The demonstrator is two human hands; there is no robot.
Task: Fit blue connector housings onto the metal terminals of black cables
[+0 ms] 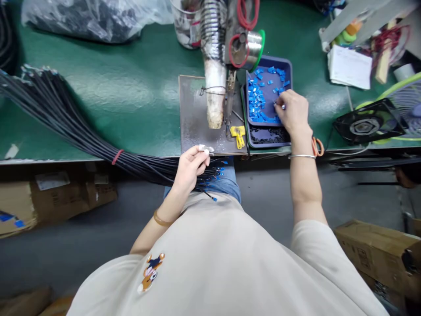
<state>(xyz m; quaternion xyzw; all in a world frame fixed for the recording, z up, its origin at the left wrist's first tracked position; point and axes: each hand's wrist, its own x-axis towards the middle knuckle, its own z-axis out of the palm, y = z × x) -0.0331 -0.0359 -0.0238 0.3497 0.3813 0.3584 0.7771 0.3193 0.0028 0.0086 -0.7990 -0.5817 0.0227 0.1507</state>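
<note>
Probably the tray [269, 97] sits close so the right hand [294, 110] reaches blue bits [255, 97] easily, grip unclear; left hand [190, 167] presses fingertips together.

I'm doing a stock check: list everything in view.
Bench: one, green, ahead.
Board: one, grey, on bench.
Lower tray: one, dark, right of board.
Upper tray: one, purple-blue, on lower tray.
Blue pieces: many, blue, in upper tray.
Yellow piece: one, yellow, on board.
Nozzle: one, whitish, above board.
Spool: one, silver and green, beside nozzle.
Cable bundle: one, black, left to lap.
Cup: one, clear, bench back.
Bag: one, clear, back left.
Paper stack: one, white, back right.
Fan: one, black, right.
Boxes: several, brown, low on both sides.
Other clutter: uncounted, mixed, back right.
Left hand: one, bare, by board, pinching pale piece.
Right hand: one, bare, over upper tray, grip unclear.
</note>
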